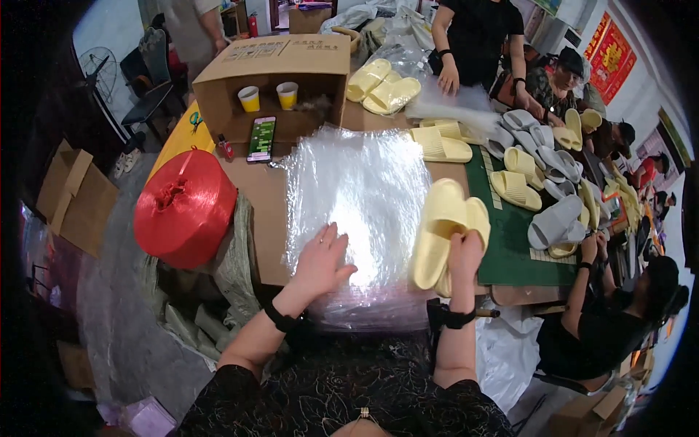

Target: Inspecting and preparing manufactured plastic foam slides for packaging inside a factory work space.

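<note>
Left hand (pixel 322 261) flat on clear plastic bags (pixel 357 197), right hand (pixel 464 255) gripping pale yellow slippers (pixel 443 226) beside them.

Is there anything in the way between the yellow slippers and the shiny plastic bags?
Nothing visible. The right hand holds the pair of yellow slippers right at the edge of the stack of clear plastic bags, where the left hand lies flat.

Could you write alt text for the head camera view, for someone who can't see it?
The right hand holds a pair of yellow slippers while the left hand presses flat on a stack of clear plastic bags on a table.
</note>
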